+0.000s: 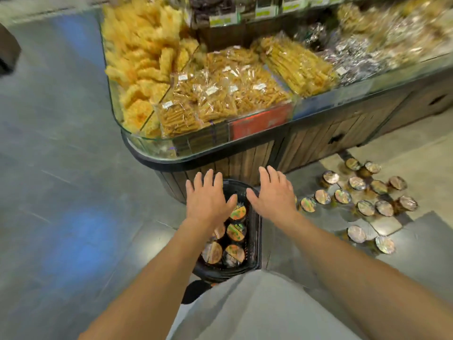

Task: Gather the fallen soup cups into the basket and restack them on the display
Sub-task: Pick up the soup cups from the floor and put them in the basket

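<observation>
A black basket (255, 241) stands on the floor in front of me, holding several soup cups (235, 232) with orange and green lids. My left hand (208, 200) hovers over the basket's far left side, fingers spread, palm down, holding nothing. Over the far right rim is my right hand (273, 192), also spread and empty. Several more soup cups (366, 207) with shiny foil lids lie scattered on the floor to the right of the basket.
A wooden display counter (245, 163) with a glass rim stands just behind the basket, filled with bagged yellow snacks (220, 99). Grey tiled floor (61, 192) stretches to the left. My light trouser leg (257, 307) fills the bottom middle.
</observation>
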`<action>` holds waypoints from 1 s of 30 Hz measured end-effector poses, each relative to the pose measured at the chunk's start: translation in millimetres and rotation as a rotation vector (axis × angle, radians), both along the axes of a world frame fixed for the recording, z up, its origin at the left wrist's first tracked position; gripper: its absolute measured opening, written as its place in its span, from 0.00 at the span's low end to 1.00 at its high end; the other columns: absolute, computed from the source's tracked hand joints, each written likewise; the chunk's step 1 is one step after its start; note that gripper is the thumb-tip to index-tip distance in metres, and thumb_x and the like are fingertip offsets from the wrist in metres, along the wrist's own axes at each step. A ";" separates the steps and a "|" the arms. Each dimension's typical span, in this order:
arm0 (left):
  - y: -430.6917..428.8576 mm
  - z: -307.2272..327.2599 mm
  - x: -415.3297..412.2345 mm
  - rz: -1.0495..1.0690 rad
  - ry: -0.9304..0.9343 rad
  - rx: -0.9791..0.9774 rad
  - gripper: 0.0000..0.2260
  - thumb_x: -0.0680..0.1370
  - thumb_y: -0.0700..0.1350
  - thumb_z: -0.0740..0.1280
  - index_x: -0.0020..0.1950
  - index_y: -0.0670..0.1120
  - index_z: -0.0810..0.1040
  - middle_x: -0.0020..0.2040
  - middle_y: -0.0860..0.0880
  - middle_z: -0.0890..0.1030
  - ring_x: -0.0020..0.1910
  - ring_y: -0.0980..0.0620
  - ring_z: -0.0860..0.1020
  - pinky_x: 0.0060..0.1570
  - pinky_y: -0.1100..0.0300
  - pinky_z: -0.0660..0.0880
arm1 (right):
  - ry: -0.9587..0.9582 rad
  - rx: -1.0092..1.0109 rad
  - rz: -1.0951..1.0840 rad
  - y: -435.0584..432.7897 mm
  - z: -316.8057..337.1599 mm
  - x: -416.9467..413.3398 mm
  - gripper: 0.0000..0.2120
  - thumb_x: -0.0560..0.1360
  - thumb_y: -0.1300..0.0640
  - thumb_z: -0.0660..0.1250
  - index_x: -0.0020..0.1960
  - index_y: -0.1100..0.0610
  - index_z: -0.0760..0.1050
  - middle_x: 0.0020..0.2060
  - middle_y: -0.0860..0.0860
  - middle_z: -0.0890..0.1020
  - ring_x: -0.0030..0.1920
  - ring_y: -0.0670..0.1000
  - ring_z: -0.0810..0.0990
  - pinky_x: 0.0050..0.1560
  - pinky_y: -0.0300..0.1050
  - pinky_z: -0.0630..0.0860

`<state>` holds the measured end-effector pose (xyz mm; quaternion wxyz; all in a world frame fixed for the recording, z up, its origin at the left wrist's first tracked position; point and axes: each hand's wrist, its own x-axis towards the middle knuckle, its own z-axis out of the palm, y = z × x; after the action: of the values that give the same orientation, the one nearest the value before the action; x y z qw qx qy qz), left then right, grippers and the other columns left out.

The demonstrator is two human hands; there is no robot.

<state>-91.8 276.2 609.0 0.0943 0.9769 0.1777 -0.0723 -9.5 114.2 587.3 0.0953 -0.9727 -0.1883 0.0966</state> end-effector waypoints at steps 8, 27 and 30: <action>-51.1 54.7 39.1 -0.090 -0.084 0.096 0.35 0.81 0.67 0.56 0.83 0.50 0.56 0.83 0.47 0.57 0.82 0.41 0.52 0.79 0.37 0.52 | -0.071 0.077 -0.066 -57.5 46.4 21.1 0.38 0.82 0.35 0.56 0.83 0.54 0.51 0.82 0.55 0.56 0.81 0.60 0.56 0.79 0.61 0.56; -257.4 59.0 133.8 -0.291 -0.033 0.087 0.35 0.81 0.67 0.56 0.83 0.49 0.56 0.83 0.47 0.58 0.82 0.40 0.54 0.78 0.37 0.54 | -0.031 0.094 -0.253 -288.7 55.3 79.6 0.38 0.81 0.35 0.57 0.83 0.54 0.51 0.82 0.55 0.56 0.81 0.60 0.54 0.80 0.62 0.54; -273.8 50.2 151.5 -0.329 -0.012 0.095 0.35 0.81 0.67 0.56 0.83 0.50 0.56 0.83 0.47 0.58 0.81 0.40 0.54 0.77 0.37 0.55 | -0.015 0.083 -0.278 -304.1 49.2 92.9 0.38 0.81 0.36 0.57 0.83 0.54 0.51 0.82 0.55 0.56 0.81 0.60 0.55 0.79 0.60 0.54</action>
<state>59.7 2.4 659.2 0.0361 0.9966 0.0182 -0.0722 83.5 -189.9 636.4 0.1466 -0.9853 -0.0565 0.0672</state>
